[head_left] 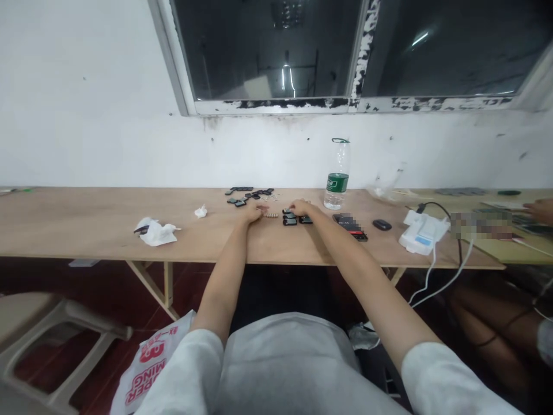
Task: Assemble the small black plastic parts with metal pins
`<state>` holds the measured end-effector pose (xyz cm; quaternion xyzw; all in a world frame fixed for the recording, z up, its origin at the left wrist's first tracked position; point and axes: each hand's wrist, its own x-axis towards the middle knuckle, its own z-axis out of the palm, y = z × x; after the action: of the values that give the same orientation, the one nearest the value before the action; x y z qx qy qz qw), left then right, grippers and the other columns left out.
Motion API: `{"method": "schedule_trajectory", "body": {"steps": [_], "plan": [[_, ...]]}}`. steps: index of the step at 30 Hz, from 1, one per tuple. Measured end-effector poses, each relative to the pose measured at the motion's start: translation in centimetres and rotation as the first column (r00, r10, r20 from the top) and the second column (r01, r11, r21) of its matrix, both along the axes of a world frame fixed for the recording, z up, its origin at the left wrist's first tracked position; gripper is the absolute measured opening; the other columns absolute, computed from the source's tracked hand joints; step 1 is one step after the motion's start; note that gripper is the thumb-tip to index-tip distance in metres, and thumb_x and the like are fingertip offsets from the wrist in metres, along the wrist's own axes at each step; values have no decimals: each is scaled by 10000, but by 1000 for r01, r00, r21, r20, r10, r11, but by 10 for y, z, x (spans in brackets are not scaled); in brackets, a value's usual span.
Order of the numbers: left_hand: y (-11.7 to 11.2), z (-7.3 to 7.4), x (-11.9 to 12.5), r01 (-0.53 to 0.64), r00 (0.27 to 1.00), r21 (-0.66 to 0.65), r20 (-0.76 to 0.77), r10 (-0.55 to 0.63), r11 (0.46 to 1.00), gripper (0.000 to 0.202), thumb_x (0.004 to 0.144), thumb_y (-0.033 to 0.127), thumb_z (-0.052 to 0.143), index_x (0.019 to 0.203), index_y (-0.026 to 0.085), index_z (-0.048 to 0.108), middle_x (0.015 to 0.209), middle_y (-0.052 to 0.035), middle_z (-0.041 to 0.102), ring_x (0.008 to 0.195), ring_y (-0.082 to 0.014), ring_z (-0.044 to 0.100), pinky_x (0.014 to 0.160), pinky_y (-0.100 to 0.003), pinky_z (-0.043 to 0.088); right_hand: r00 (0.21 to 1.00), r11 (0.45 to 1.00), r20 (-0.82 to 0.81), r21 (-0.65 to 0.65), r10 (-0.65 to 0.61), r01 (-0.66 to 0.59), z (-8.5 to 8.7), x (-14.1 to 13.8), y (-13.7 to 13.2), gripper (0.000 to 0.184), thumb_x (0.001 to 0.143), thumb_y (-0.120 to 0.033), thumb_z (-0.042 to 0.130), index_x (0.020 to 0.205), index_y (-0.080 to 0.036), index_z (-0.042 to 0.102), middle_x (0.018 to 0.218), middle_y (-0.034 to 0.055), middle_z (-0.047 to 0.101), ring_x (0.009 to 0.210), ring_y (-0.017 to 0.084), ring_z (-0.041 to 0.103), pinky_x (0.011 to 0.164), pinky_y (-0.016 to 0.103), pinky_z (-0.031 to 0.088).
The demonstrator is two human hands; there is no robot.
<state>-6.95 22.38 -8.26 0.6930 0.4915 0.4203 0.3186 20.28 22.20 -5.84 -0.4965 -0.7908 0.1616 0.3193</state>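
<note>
My left hand (254, 212) rests on the wooden table (99, 222), its fingers stretched out beside a short row of small beige cylinders (272, 215). It appears to hold nothing. My right hand (299, 206) is to the right of it, fingers bent down and closed on a small black-and-grey flat piece at the top of a small group. More such flat pieces (290, 221) lie just below the fingers, and another black piece (305, 219) lies under the wrist. Behind my left hand, several loose black pieces (240, 202) are scattered along with small pale bits (271, 196).
A plastic bottle (337, 183) with a green label stands behind my right arm. To the right lie a phone (351, 226), a black oval object (382, 225) and a white box (423, 231) with cables. Crumpled tissue (158, 231) lies left. Another person's hand (540, 211) shows far right.
</note>
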Motion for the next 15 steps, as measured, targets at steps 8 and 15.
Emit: {"method": "schedule_trajectory", "body": {"steps": [8, 15], "plan": [[-5, 2, 10, -46, 997, 62, -57, 49, 997, 285, 992, 372, 695, 894, 128, 805, 766, -74, 742, 723, -218, 689, 766, -332, 575, 950, 976, 262, -88, -170, 199, 11, -5, -14, 176, 937, -288, 826, 1085, -192, 814, 1187, 121, 840, 1128, 333, 763, 1109, 495, 533], [-11, 4, 33, -81, 979, 346, -150, 140, 935, 433, 1083, 425, 572, 844, 170, 827, 933, -105, 787, 984, -279, 733, 924, -360, 564, 970, 976, -127, 52, -206, 214, -7, 2, -11, 110, 833, -196, 801, 930, -197, 749, 1056, 81, 831, 1053, 281, 771, 1019, 425, 589]]}}
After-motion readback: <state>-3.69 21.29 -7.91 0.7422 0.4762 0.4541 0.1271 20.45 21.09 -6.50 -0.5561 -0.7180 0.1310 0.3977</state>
